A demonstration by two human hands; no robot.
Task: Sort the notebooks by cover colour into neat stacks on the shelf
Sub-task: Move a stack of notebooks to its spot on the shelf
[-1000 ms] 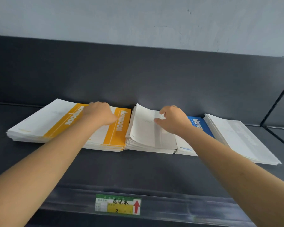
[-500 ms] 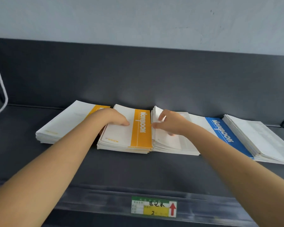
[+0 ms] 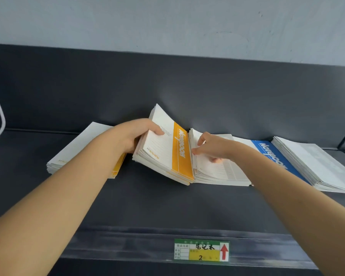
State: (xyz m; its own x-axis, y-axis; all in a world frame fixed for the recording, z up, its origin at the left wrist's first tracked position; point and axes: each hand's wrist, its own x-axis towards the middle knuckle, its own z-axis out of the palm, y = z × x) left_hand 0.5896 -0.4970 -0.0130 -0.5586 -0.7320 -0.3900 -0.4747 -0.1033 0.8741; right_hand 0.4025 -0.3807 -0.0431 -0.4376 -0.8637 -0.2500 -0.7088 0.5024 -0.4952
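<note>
Gripped by left hand (image 3: 131, 136) — orange-banded notebook stack (image 3: 167, 156), on the shelf (image 3: 147, 206), left edge tilted up, long axis front to back, band rightwards. Resting on adjoining white stack (image 3: 223, 172) — right hand (image 3: 215, 148), hold unclear.

Left hand (image 3: 132, 136) around orange stack (image 3: 168, 156) (aslant)

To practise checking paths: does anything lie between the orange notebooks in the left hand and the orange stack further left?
Nothing visible does: the held notebooks are right beside that stack, with only the left hand between them.
</note>
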